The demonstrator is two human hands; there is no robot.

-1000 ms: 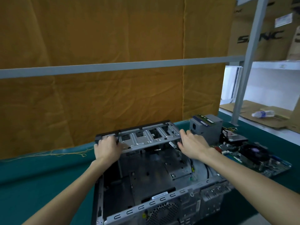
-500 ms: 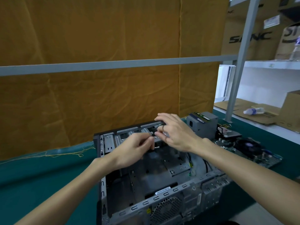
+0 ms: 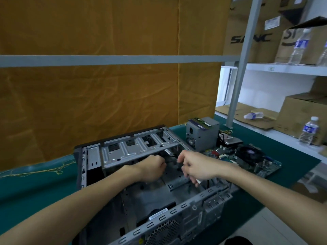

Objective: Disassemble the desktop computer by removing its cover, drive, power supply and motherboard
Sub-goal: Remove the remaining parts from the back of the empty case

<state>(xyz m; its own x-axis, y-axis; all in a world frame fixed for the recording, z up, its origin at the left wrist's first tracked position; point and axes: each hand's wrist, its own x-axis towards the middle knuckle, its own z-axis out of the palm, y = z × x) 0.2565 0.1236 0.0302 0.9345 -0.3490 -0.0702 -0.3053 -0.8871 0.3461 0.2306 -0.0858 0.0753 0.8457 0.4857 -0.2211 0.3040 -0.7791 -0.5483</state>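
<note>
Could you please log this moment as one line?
left hand: in case, curled | right hand: beside it | power supply, motherboard: out

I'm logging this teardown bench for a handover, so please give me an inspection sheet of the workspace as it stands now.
Surface: green mat covers the bench.
Job's things: open computer case, cover off; power supply and motherboard lie outside it, to its right.
Clutter: yellow string on the mat.
Hands: left hand and right hand reach in below the drive cage, fingers curled; what they hold is hidden.
Cables: wire bundle behind the power supply.
Surroundings: orange cloth, shelf with boxes, water bottles.
</note>
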